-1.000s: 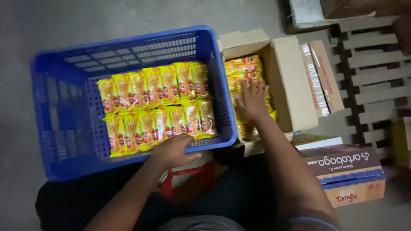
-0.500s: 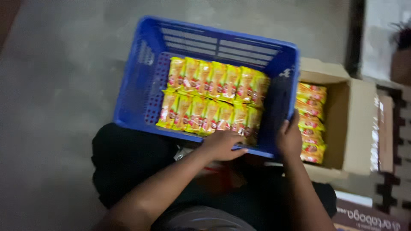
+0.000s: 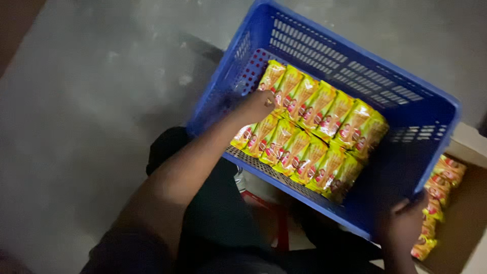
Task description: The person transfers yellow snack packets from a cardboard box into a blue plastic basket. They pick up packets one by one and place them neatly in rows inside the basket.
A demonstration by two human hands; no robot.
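Note:
A blue plastic crate point(image 3: 421, 109) lies slanted across the view and holds two rows of yellow snack packets point(image 3: 314, 132). My left hand point(image 3: 257, 106) reaches in over the near wall and rests, fingers curled, against the packets at the left end of the rows. Whether it grips one is unclear. My right hand point(image 3: 401, 228) clasps the crate's near right corner from outside, thumb over the rim.
An open cardboard box point(image 3: 469, 228) at the lower right holds more yellow packets point(image 3: 437, 195). A red stool point(image 3: 276, 218) shows under the crate's near edge, by my dark-clothed legs. Grey concrete floor point(image 3: 91, 101) spreads to the left.
My left hand left the crate's near rim and moved inside to the left end of the packets. My right hand went from the cardboard box to the crate's corner. The view swung left.

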